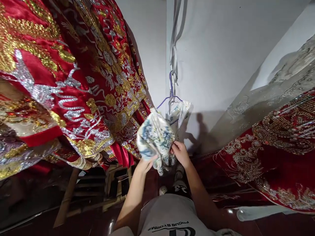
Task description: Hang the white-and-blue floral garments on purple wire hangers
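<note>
A white garment with a blue, green and yellow floral print (157, 134) hangs on a thin purple hanger (171, 91) in front of me. One shoulder of the hanger shows bare, while cloth covers the other end. My right hand (180, 152) pinches the garment's right edge, fingers closed on the fabric. At the lower left, my left hand (147, 165) grips the cloth, its fingers partly hidden in the folds. The garment's lower end bunches between both hands.
White straps (174, 59) hold the hanger by the wall corner. Red gowns with gold and silver embroidery (110, 75) crowd the left side. A beaded dark red gown (283, 157) and sheer fabric (278, 88) hang at right. Wooden slatted furniture (115, 183) stands low at left.
</note>
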`<move>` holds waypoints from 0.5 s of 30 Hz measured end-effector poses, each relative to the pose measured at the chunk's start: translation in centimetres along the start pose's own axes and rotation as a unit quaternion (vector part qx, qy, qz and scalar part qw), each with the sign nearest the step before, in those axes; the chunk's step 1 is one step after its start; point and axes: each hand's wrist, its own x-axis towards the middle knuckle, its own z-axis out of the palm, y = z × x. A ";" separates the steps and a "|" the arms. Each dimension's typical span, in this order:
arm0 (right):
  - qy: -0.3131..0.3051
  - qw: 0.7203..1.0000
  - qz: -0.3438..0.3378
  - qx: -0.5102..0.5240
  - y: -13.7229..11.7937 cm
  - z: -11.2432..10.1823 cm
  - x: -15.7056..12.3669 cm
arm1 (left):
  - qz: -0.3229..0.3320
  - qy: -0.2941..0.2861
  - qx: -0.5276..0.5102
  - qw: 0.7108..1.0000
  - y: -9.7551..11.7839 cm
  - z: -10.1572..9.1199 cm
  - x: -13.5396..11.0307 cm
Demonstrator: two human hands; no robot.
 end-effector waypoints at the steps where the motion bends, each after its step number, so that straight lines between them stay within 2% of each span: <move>1: 0.020 1.000 -0.002 0.004 0.1 -0.1 0.0 | 0.020 0.028 0.012 0.999 -0.1 0.5 0.2; 3: 0.051 0.999 0.000 0.016 0.2 -0.4 -0.3 | 0.115 0.146 0.059 0.981 -0.2 1.3 0.3; 5: 0.057 0.998 0.007 0.021 0.3 -0.7 -0.7 | 0.261 0.266 0.133 0.918 -0.2 1.9 -0.1; 6: 0.049 0.999 0.008 0.018 0.3 -0.8 -1.0 | 0.333 0.288 0.175 0.881 -0.3 2.2 -0.5; 7: 0.034 0.999 0.008 0.010 0.2 -0.8 -1.2 | 0.392 0.280 0.216 0.849 -0.3 2.5 -0.9; 8: 0.016 1.000 0.005 0.000 0.0 -0.8 -1.4 | 0.436 0.244 0.256 0.828 -0.4 2.8 -1.2; 10: -0.018 1.000 -0.005 -0.024 -0.6 -0.5 -1.7 | 0.460 0.101 0.331 0.818 -0.4 3.7 -1.6; 12: -0.037 0.998 -0.020 -0.047 -1.3 -0.3 -1.8 | 0.420 -0.043 0.372 0.826 -0.2 4.5 -1.4; 13: -0.044 0.997 -0.028 -0.055 -1.7 -0.2 -1.8 | 0.399 -0.092 0.376 0.831 0.0 4.8 -1.1; 15: -0.054 0.996 -0.040 -0.061 -2.0 -0.3 -1.7 | 0.375 -0.139 0.367 0.840 0.6 5.1 -0.1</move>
